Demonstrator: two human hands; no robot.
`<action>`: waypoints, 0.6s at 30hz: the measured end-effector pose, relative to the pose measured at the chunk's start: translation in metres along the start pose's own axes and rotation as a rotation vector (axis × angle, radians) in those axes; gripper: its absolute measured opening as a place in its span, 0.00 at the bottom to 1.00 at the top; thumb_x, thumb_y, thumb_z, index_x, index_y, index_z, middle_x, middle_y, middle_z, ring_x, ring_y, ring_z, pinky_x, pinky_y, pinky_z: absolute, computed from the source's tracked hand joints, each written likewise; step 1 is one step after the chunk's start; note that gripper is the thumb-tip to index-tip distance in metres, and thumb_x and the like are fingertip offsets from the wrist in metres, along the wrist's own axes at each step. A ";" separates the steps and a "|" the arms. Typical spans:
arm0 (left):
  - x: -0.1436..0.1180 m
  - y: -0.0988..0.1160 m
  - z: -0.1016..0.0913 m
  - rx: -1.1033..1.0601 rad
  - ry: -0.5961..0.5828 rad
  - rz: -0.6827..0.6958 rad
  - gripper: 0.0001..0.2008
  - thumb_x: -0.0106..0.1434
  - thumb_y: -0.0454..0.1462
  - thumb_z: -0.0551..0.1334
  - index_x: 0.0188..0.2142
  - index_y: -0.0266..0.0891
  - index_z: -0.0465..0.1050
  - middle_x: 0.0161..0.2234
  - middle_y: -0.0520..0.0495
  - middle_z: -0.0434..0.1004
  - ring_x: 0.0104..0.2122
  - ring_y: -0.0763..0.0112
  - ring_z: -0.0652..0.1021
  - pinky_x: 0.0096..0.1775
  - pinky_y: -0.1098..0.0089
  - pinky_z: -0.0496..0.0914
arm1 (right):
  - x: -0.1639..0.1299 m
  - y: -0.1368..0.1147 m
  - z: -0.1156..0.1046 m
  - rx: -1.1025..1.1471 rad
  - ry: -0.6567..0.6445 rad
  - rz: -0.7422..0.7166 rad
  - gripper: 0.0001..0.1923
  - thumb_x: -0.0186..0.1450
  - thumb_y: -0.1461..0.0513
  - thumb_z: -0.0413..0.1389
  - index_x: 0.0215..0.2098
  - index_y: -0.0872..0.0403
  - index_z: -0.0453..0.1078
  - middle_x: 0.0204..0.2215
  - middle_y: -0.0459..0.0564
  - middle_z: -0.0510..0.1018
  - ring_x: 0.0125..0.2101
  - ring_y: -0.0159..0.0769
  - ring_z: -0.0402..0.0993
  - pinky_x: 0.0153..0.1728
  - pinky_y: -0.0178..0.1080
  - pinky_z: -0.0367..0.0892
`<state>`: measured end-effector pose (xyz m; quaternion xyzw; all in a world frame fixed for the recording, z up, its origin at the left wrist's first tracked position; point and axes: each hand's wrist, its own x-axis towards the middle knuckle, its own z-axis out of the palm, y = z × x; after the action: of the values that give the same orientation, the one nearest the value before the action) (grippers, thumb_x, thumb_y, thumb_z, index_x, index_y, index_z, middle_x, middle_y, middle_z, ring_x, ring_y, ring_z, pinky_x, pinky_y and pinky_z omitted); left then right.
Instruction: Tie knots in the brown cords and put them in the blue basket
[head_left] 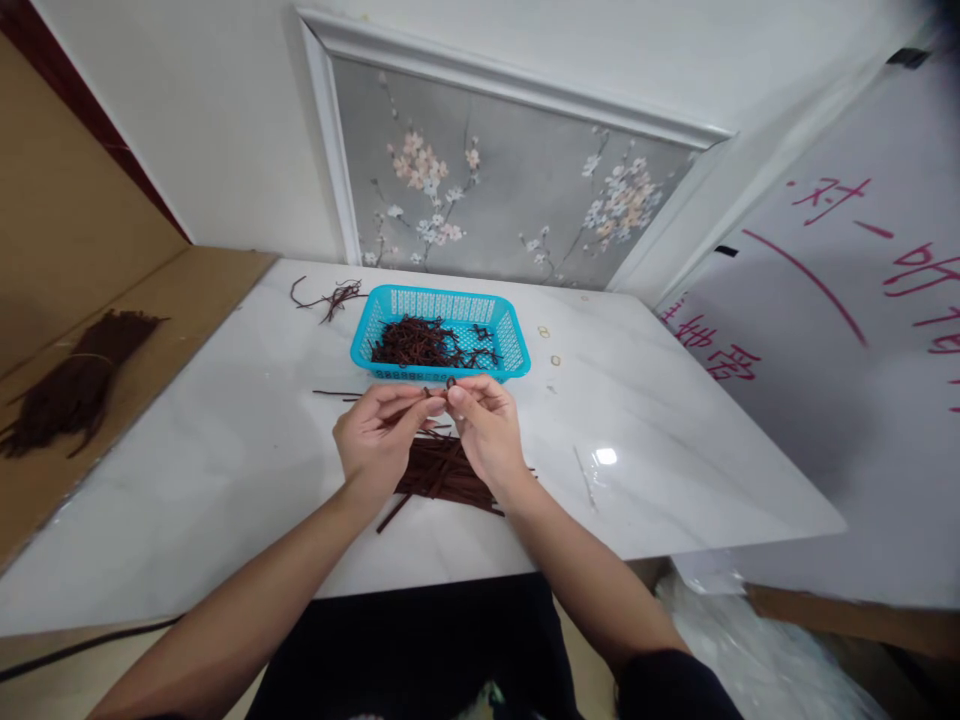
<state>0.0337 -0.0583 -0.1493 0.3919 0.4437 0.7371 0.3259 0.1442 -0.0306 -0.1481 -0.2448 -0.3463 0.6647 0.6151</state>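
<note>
the left hand [379, 432] and the right hand [484, 425] meet in front of the chest above the white marble-patterned table [225, 480], fingertips pinched together on a short dark brown cord strip [442, 392]; both hands are closed in a fine pinch on that one strip, each holding an end, a grip that looks suited to bending or knotting so thin a piece, though the strip is too small to show whether a loop has formed; it is held raised, just clear of the table, close to the near wall of the turquoise perforated plastic basket [442, 305], which stands a little beyond the fingers and holds a heap of dark brown curled pieces [427, 345], so a piece held here sits only a short way from the basket; directly beneath the wrists lies a loose pile of straight dark brown strips [446, 475], within easy reach of either hand, with a few stray strips [334, 393] to the left of the left hand; farther off, near the back left of the table, a small tangle of brown strands [334, 295] lies apart; two small pale rings [549, 345] rest to the right of the basket; a thick dark brown bundle of cords [71, 385] lies on the tan cardboard sheet [150, 330] at the left, well apart from the hands.
</note>
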 end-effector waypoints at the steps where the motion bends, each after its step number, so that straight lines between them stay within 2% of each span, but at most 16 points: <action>1: 0.000 -0.001 -0.001 0.025 -0.004 0.009 0.11 0.50 0.38 0.75 0.31 0.37 0.78 0.27 0.51 0.83 0.25 0.68 0.83 0.28 0.72 0.80 | 0.000 -0.001 0.001 0.000 -0.001 -0.001 0.08 0.51 0.61 0.72 0.27 0.49 0.78 0.22 0.39 0.81 0.24 0.25 0.72 0.31 0.31 0.68; 3: 0.001 -0.004 -0.003 0.089 -0.021 0.066 0.09 0.52 0.39 0.74 0.32 0.38 0.80 0.28 0.50 0.84 0.25 0.69 0.82 0.29 0.71 0.80 | -0.001 -0.002 0.001 -0.001 -0.013 0.004 0.08 0.50 0.61 0.72 0.25 0.49 0.78 0.24 0.40 0.82 0.25 0.26 0.75 0.33 0.32 0.69; 6: 0.003 -0.008 -0.007 0.124 -0.104 0.254 0.05 0.56 0.36 0.72 0.34 0.42 0.83 0.31 0.51 0.84 0.25 0.73 0.81 0.28 0.73 0.80 | -0.002 -0.003 0.002 -0.014 -0.028 0.007 0.08 0.50 0.61 0.72 0.24 0.48 0.78 0.23 0.40 0.82 0.26 0.28 0.77 0.34 0.33 0.71; 9: 0.005 -0.009 -0.011 0.136 -0.211 0.415 0.08 0.61 0.34 0.68 0.40 0.47 0.83 0.35 0.51 0.83 0.27 0.75 0.81 0.28 0.75 0.79 | -0.001 -0.002 0.001 -0.040 -0.016 0.011 0.08 0.48 0.61 0.73 0.24 0.48 0.79 0.23 0.40 0.82 0.26 0.29 0.77 0.35 0.35 0.72; 14: 0.008 -0.006 -0.014 0.209 -0.375 0.471 0.14 0.66 0.33 0.62 0.49 0.50 0.79 0.41 0.49 0.80 0.30 0.77 0.80 0.30 0.76 0.79 | 0.000 0.001 -0.004 -0.094 -0.022 0.004 0.09 0.47 0.61 0.73 0.25 0.47 0.80 0.26 0.42 0.84 0.28 0.33 0.78 0.36 0.39 0.73; 18: 0.011 -0.004 -0.017 0.239 -0.442 0.564 0.19 0.66 0.29 0.61 0.51 0.52 0.77 0.40 0.49 0.78 0.34 0.75 0.79 0.33 0.75 0.78 | 0.000 0.002 -0.009 -0.255 -0.069 -0.075 0.05 0.51 0.61 0.71 0.27 0.47 0.82 0.30 0.44 0.85 0.31 0.34 0.78 0.38 0.39 0.72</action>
<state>0.0143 -0.0545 -0.1549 0.6835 0.3203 0.6385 0.1500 0.1500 -0.0293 -0.1556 -0.2852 -0.4578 0.5998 0.5911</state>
